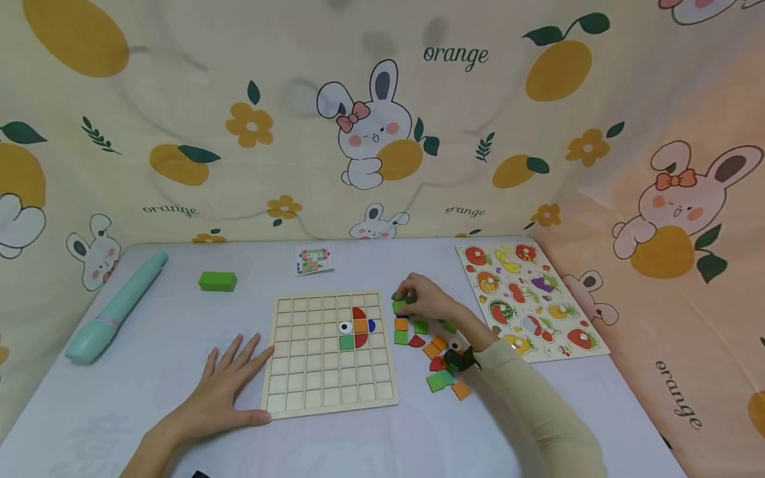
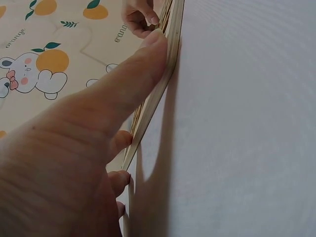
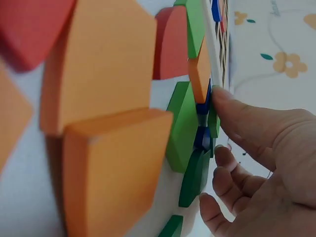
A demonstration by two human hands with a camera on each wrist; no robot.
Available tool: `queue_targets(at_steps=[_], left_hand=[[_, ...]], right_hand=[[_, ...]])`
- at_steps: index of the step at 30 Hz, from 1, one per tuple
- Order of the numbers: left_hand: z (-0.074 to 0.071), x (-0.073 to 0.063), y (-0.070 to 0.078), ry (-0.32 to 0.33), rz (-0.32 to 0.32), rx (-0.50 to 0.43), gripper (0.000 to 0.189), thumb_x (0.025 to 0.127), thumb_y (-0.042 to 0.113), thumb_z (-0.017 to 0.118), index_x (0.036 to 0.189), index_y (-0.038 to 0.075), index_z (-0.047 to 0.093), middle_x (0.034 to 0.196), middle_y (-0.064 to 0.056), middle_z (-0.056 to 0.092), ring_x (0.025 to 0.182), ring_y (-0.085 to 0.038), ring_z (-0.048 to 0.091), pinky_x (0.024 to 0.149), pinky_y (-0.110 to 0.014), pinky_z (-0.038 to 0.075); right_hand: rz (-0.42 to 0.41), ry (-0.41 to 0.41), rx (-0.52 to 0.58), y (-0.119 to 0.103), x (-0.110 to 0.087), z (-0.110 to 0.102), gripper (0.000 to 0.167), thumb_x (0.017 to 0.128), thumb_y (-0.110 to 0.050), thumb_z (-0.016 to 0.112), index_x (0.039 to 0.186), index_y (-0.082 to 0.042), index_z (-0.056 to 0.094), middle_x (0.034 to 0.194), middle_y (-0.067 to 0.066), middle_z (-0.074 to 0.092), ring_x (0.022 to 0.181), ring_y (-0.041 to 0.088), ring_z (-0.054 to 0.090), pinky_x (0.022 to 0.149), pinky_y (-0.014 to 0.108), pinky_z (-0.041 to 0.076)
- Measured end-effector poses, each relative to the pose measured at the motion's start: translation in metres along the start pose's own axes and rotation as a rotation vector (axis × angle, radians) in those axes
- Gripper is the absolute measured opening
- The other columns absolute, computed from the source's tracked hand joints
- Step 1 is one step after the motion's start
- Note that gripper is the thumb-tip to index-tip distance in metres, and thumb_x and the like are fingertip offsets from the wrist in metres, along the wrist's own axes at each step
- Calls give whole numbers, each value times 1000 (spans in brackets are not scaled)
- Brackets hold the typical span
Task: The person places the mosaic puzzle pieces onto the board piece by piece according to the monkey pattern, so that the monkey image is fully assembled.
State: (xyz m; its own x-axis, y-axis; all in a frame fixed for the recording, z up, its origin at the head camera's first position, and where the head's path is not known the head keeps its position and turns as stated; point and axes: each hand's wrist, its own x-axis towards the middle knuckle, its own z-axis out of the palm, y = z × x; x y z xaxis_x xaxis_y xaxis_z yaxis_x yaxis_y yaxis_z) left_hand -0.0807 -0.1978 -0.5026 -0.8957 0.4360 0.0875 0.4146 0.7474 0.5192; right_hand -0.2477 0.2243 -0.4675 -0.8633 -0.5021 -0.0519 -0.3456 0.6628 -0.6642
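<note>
A wooden grid board (image 1: 314,380) lies flat on the table. On its right part sit two red curved tiles (image 1: 359,313), an orange square tile (image 1: 361,326), a blue rounded tile (image 1: 372,325), a white eye tile (image 1: 344,327) and a green square tile (image 1: 346,342). My left hand (image 1: 224,392) spreads its fingers beside the board, thumb and index finger touching the left edge. Right of the board, my right hand (image 1: 431,299) pinches a green tile (image 1: 398,307) between thumb and fingers, above the loose pieces. In the right wrist view the thumb (image 3: 232,106) rests against that tile's edge.
Several loose tiles, such as an orange one (image 1: 461,390) and a green one (image 1: 436,382), lie near my right forearm. A fruit picture board (image 1: 508,299) stands behind them. Farther back are a pattern card (image 1: 313,259), a green block (image 1: 218,281) and a mint-coloured tube-like object (image 1: 119,305).
</note>
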Motion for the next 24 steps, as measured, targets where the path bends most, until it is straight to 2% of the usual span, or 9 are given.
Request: queue_targets(at_steps=[12, 18, 24], left_hand=[[0, 0, 0, -4, -4, 4, 104, 72, 68, 75, 156, 22, 35, 163, -19, 21, 150, -45, 3, 112, -65, -12], [0, 0, -1, 1, 3, 1, 103, 72, 68, 75, 156, 22, 35, 163, -19, 21, 150, -45, 4, 112, -65, -12], [1, 0, -2, -6, -1, 3, 103, 73, 68, 74, 156, 23, 35, 164, -18, 20, 150, -45, 3, 113, -64, -13]], right_hand=[[63, 2, -43, -11, -1, 4, 17, 86, -5, 77, 100, -4, 68, 94, 3, 60, 84, 20, 50, 77, 31, 47], [59, 3, -42, -12, -2, 5, 17, 87, -5, 77, 103, -3, 71, 96, 3, 63, 86, 20, 52, 78, 31, 48], [26, -34, -12, -12, 0, 3, 15, 87, -2, 76, 99, -3, 67, 89, 4, 62, 82, 19, 52, 75, 30, 48]])
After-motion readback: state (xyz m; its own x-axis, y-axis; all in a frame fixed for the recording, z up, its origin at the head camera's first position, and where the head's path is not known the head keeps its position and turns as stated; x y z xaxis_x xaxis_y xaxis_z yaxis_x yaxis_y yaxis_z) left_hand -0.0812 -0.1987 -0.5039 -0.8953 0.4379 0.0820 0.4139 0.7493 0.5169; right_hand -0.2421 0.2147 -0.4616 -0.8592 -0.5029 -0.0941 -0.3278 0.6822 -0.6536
